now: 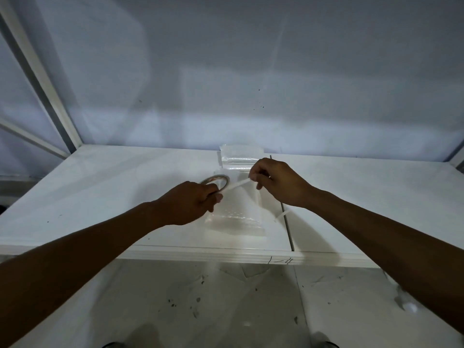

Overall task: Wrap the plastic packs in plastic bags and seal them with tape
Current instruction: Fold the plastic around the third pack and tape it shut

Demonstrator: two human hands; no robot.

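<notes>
Tape drawn between two hands above a bagged pack on a white worktop.
The left hand [190, 204] grips the tape roll [215, 180]; the right hand's [278, 182] fingers [256, 175] pinch the end of the tape strip [237, 185] stretched from it. Beneath them the clear bagged pack [234, 218] lies flat near the worktop's [100, 187] front edge, just left of a dark seam [288, 229]. A loose tape strip [280, 216] lies beside the seam. A stack of plastic packs [241, 153] sits against the back wall [251, 71]. A white frame post [50, 91] bounds the left corner; bare worktop spreads to both sides.
</notes>
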